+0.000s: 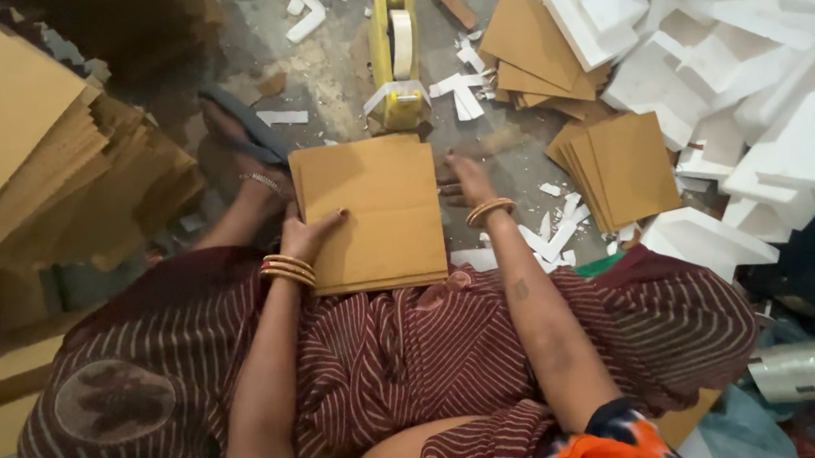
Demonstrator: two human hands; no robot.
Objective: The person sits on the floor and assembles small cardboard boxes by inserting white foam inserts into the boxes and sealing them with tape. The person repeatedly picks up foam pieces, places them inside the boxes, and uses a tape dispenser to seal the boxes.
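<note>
A stack of square brown cardboard sheets (pixel 373 212) lies flat across the seated person's lap. Its far edge meets the floor's near side.

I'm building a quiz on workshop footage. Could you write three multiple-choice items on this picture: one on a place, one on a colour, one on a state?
1. Where does the tape dispenser stand?
A. on the floor beyond the cardboard stack
B. on the person's lap
C. on top of the foam blocks

2. What colour is the tape dispenser?
A. blue
B. yellow
C. black

3. What is the left hand doing?
A. lifting a foam block
B. hanging free in the air
C. resting on the cardboard stack

Answers:
1 A: it stands on the grey floor just past the stack's far edge.
2 B: its body is plainly yellow.
3 C: the fingers lie flat on the top sheet, while the right hand is at the stack's right edge.
</note>
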